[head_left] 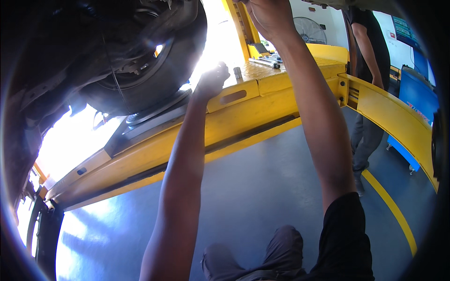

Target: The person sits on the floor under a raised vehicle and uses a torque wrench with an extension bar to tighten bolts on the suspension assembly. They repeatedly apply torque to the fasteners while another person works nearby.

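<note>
My left hand (pixel 213 79) is raised beside the tire (pixel 173 70), in front of the bright glare, with fingers curled; I cannot make out whether it holds anything. My right hand (pixel 267 16) reaches up to the top edge under the vehicle, fingers bent around something I cannot make out. Just right of my left hand, a metal socket (pixel 237 72) stands upright on the yellow lift platform (pixel 304 65). Farther along the platform lie several metal tools (pixel 265 62). The tire rests on a grey round plate (pixel 143 114) on the lift.
The vehicle's dark underside (pixel 56 51) hangs overhead at left. The yellow lift beam (pixel 234 119) crosses ahead, with a curved yellow arm (pixel 393 112) at right. Another person (pixel 370 47) stands behind it, near a blue cabinet (pixel 417 98) and a fan (pixel 307 32). A yellow line (pixel 389 210) marks the floor.
</note>
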